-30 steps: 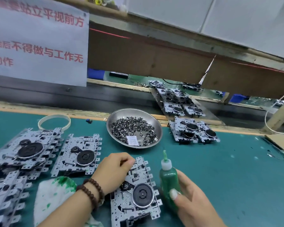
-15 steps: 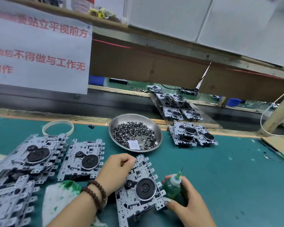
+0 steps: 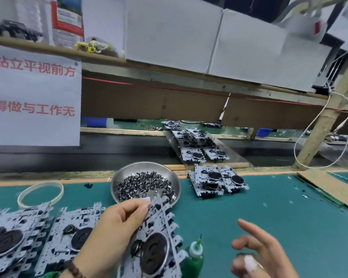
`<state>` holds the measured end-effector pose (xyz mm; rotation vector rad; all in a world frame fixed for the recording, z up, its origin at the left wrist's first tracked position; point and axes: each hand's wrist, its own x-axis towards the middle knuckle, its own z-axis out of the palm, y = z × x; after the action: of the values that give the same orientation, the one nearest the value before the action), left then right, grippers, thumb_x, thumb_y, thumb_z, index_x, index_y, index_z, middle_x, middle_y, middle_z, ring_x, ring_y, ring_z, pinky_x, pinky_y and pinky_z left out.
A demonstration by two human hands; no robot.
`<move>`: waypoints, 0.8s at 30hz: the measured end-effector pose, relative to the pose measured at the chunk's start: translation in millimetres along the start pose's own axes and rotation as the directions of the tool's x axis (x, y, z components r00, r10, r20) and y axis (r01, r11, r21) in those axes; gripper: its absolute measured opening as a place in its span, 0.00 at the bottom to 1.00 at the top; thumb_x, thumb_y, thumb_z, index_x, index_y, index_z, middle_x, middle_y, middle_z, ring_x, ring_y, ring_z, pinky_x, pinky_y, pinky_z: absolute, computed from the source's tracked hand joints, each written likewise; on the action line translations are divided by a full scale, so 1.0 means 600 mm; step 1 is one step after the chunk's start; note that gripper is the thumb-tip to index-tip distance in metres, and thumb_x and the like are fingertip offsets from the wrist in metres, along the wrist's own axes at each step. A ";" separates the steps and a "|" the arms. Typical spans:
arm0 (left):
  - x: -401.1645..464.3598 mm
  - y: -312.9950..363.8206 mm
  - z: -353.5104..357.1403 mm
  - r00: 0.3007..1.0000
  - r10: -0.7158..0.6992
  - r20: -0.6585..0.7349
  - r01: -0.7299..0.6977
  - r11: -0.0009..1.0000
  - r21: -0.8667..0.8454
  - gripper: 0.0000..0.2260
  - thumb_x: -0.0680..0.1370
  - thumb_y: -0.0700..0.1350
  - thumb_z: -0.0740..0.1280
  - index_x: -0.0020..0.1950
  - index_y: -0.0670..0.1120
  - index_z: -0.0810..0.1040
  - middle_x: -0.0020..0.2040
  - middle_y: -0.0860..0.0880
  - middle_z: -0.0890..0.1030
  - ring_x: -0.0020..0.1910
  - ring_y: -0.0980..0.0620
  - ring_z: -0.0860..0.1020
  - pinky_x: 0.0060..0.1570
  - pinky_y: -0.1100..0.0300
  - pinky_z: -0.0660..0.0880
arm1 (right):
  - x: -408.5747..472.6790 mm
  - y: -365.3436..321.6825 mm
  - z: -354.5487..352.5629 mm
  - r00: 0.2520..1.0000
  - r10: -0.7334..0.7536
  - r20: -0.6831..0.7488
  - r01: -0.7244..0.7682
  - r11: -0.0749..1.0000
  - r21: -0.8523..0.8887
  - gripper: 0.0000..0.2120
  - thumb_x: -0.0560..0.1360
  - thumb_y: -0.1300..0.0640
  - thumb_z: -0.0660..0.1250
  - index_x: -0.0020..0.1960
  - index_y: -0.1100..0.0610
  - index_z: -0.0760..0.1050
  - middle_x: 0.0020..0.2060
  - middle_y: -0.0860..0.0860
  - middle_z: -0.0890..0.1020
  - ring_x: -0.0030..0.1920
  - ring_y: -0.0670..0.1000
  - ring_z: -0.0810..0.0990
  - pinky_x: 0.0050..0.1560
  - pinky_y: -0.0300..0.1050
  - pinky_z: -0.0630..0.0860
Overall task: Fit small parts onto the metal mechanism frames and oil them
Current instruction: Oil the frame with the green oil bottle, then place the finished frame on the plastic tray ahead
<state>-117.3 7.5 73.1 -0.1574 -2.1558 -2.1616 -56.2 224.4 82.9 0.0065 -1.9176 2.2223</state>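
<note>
Two hands at the near edge of the green mat [image 3: 259, 197]. The left hand [image 3: 113, 227] has its fingers curled round the top corner of a frame [image 3: 159, 237], thumb and forefinger pinching the metal edge, and the frame is tilted, its far end lifted toward the bowl [image 3: 117, 177]. A dark bead bracelet [image 3: 74, 270] sits on that wrist. The right hand [image 3: 257, 251] is off to the side, fingers spread and relaxed, gripping nothing; it hangs just right of the bottle [image 3: 195, 255] and apart from it. The bottle, green with a white cap and thin green nozzle, stands upright on the mat, right beside the held frame's lower right edge.

Left of the held frame, two more frames: one [image 3: 68, 233] lies flat just beside the left wrist, another [image 3: 12, 241] at the left edge, which looks stacked on others. A pale ring [image 3: 20, 194] lies on the mat behind them. The steel bowl, heaped with small dark parts [image 3: 145, 185], sits just behind the lifted frame, and a white slip [image 3: 147, 198] shows at its near rim. To the right of the bowl, a cluster of frames [image 3: 219, 181] rests at the mat's far edge, with more frames [image 3: 195, 145] running back on a sloped sheet. A white sign [image 3: 32, 93] with red characters hangs at left under the shelf [image 3: 169, 71].
</note>
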 end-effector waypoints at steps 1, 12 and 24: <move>0.007 0.019 0.008 0.998 0.068 -0.006 -0.066 0.991 0.113 0.12 0.75 0.44 0.65 0.39 0.59 0.83 0.39 0.60 0.83 0.39 0.67 0.79 0.39 0.71 0.69 | -0.004 -0.020 0.010 0.994 0.016 0.109 -0.020 0.999 0.039 0.23 0.58 0.78 0.68 0.34 0.51 0.85 0.29 0.61 0.78 0.21 0.54 0.75 0.25 0.41 0.73; 0.135 0.104 0.139 0.972 0.191 0.135 -0.233 0.741 0.630 0.12 0.79 0.48 0.60 0.39 0.49 0.79 0.36 0.53 0.80 0.32 0.60 0.73 0.27 0.75 0.68 | 0.055 -0.049 -0.002 0.976 0.219 -0.011 -0.219 0.975 0.033 0.14 0.72 0.66 0.68 0.53 0.50 0.79 0.39 0.55 0.81 0.28 0.55 0.81 0.25 0.43 0.77; 0.204 0.044 0.214 0.908 0.379 0.179 -0.366 0.509 0.779 0.16 0.79 0.57 0.51 0.67 0.59 0.58 0.66 0.62 0.49 0.64 0.61 0.47 0.66 0.53 0.55 | 0.233 0.030 -0.172 0.954 0.266 -0.141 -0.213 0.927 0.307 0.09 0.78 0.66 0.58 0.54 0.65 0.75 0.32 0.57 0.82 0.26 0.48 0.81 0.24 0.37 0.77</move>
<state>-233.3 137.5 115.9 -0.4756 -2.5386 -0.8036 -182.3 344.5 68.4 -0.3933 -1.5568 2.5434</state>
